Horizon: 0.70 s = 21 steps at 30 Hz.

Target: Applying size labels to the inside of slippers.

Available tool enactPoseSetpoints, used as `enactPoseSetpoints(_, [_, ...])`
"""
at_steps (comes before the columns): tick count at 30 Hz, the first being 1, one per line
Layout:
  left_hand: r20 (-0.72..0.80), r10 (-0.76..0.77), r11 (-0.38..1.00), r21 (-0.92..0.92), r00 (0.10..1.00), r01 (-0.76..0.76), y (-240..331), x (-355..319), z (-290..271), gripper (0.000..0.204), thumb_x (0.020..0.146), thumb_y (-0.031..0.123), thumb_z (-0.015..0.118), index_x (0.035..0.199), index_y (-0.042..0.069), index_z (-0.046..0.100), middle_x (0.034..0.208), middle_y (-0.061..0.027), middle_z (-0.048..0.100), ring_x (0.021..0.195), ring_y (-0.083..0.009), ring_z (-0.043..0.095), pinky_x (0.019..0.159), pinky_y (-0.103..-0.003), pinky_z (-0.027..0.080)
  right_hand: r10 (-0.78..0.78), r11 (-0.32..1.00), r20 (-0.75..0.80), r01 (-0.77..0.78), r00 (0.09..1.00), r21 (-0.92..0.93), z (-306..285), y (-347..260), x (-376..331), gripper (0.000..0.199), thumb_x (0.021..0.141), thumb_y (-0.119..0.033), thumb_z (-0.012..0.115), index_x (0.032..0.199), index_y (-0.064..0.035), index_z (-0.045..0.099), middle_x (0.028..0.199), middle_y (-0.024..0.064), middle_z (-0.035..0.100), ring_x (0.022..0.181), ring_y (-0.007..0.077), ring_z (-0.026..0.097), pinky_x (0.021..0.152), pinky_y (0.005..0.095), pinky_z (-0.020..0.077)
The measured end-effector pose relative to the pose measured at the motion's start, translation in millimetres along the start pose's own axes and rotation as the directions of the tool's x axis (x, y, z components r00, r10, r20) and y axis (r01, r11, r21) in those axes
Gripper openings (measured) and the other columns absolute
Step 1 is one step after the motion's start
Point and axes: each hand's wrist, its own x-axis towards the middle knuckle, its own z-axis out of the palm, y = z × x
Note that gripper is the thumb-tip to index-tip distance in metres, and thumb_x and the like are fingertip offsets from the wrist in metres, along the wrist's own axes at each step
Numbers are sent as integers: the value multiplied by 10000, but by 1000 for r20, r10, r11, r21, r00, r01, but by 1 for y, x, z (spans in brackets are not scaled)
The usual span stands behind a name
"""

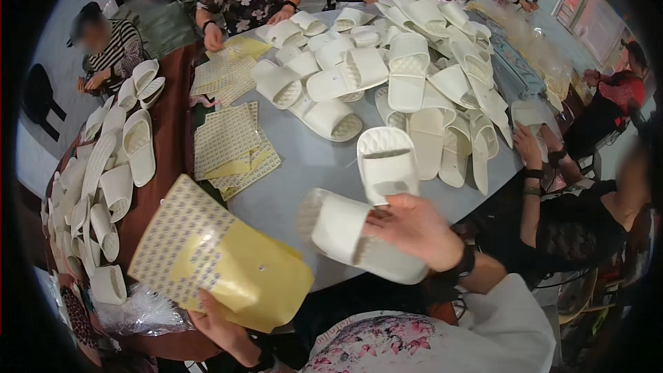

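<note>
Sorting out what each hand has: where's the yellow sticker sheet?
Lower left of the head view: the left hand holds the yellow sticker sheet up, beside the white slipper.

Even, soft indoor light falls on your grey table (304, 166), with daylight glowing through windows (587, 10) at upper right — shadows stay faint. The slipper (345, 231) in your right hand (414, 228) smears with motion blur. Your fisheye lens bends the edges hard, and a black vignette swallows every corner.

Grey table (297, 166), red-framed windows (587, 17)
</note>
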Motion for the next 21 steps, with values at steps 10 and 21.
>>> enactPoseSetpoints(10, [190,-425,865,-202,885,459,-40,2,19,308,884,58,471,1176,-32,438,1089,-134,559,930,-207,579,765,-303,486,-92,708,55,104,994,-698,-40,-3,28,252,880,-111,487,1091,28,484,1138,137,498,982,223,524,856,334,431])
enactPoseSetpoints(21, [272,-607,720,-211,747,662,-54,13,45,350,888,66,467,1222,-12,397,1157,-135,525,1016,-228,548,850,-360,477,178,155,27,-1,984,-988,-79,33,12,266,911,-225,440,1044,-19,542,807,75,627,605,133,590,553,259,458])
